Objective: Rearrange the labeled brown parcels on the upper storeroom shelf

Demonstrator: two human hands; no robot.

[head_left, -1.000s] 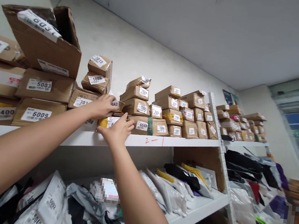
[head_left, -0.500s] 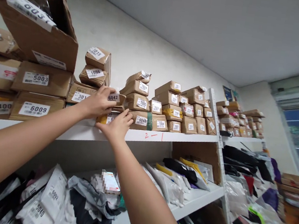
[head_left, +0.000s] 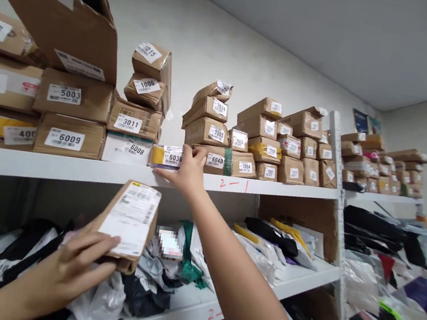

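My left hand [head_left: 69,269] grips a small brown parcel [head_left: 130,222] with a white shipping label, held below the top shelf in front of the lower one. My right hand [head_left: 184,169] reaches up to the top shelf [head_left: 78,167]. Its fingers rest on a small yellow-taped parcel labelled 6036 [head_left: 164,156], between the white box 6008 [head_left: 128,149] and the box 6040 [head_left: 215,160]. The fingers lie fairly flat against the parcel and the shelf edge.
Numbered cardboard boxes [head_left: 267,135] fill the top shelf, with bigger ones stacked at left [head_left: 74,94]. The lower shelf [head_left: 291,283] holds soft plastic mailers in black, white and grey. More shelving with parcels [head_left: 378,166] runs to the right.
My left hand has pulled a small brown parcel off the stack on the top shelf and brought it down to chest height. My right hand stays at the 6036 parcel.
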